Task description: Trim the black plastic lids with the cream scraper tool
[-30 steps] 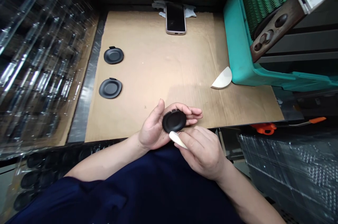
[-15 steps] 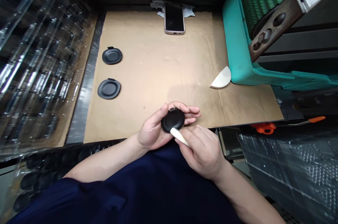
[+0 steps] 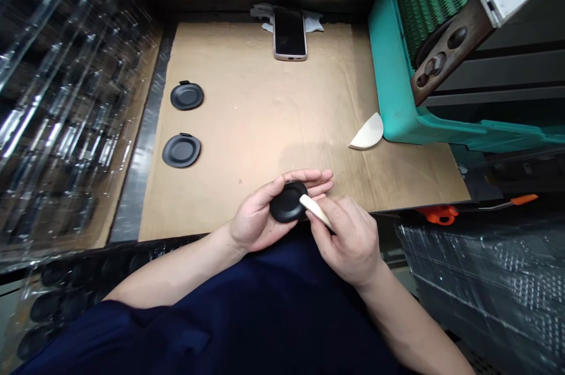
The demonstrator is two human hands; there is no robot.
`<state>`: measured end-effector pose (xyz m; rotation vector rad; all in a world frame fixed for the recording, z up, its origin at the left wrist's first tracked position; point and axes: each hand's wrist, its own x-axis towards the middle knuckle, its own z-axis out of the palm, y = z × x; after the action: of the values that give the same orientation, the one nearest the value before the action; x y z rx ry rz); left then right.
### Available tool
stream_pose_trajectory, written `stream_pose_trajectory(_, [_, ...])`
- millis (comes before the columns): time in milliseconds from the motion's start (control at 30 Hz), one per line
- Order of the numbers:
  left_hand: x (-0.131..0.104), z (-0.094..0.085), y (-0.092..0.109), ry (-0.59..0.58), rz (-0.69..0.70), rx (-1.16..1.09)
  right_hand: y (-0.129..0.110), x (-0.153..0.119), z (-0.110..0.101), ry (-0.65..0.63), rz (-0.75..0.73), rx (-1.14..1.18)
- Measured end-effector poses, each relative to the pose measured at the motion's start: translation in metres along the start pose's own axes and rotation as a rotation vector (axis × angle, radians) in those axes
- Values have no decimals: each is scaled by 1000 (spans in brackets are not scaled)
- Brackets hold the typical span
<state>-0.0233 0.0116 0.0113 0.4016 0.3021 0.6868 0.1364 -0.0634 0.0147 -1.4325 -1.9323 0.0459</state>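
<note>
My left hand (image 3: 260, 216) holds a round black plastic cap (image 3: 286, 203), dished side up, with the thumb over its edge and the fingers beneath. In my right hand (image 3: 348, 236) a white sponge pad (image 3: 316, 211) is pinched, its tip touching the right rim of the cap. Two similar black caps, an upper one (image 3: 187, 96) and a lower one (image 3: 181, 151), lie on the cardboard at the left, each with a small tab. Another white half-round pad (image 3: 368, 132) rests at the right.
A cardboard sheet (image 3: 247, 128) covers the bench. A phone (image 3: 289, 36) lies at the back on a white cloth. The teal crate (image 3: 397, 80) bounds the right side. Stacked clear plastic trays (image 3: 66, 104) stand at the left. An orange-handled tool (image 3: 441, 214) is at the lower right.
My right hand and the white pad have moved right and slightly up, from the cap's lower edge to its right rim. The cap in my left hand is tilted a little differently.
</note>
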Motion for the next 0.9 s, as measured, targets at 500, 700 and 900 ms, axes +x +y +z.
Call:
stream_pose_trajectory(500, [-2, -2, -1, -50, -57, 31, 2, 5, 3, 77, 16, 46])
stream_pose_trajectory(700, [-2, -2, -1, -62, -52, 47, 1, 4, 2, 46, 12, 69])
stream_pose_trajectory(900, [-3, -3, -1, -62, -82, 45, 5, 7, 1, 100, 28, 23])
